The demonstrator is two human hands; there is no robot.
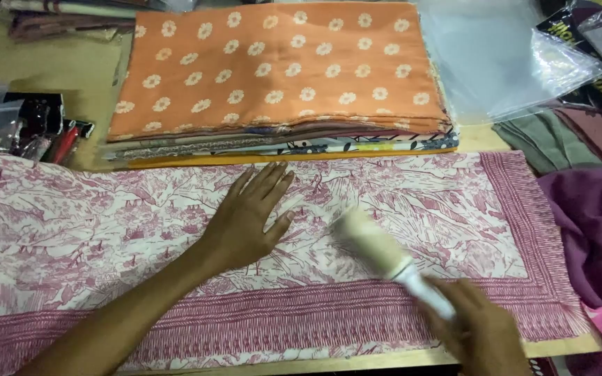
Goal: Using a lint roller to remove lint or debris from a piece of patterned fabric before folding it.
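Left hand [249,219] flat, fingers spread, pressing pink printed cloth [106,230]. Right hand [482,331] fingers closed around white roller [377,247], blurred.

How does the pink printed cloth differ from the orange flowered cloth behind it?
The pink cloth is spread flat in front; the orange cloth lies folded on top of a stack. The pink one has a scenic print with a striped border; the orange one has white flowers. The left hand presses flat on the pink cloth while the right hand holds a white roller over it; the orange one is untouched. Both are printed fabric.
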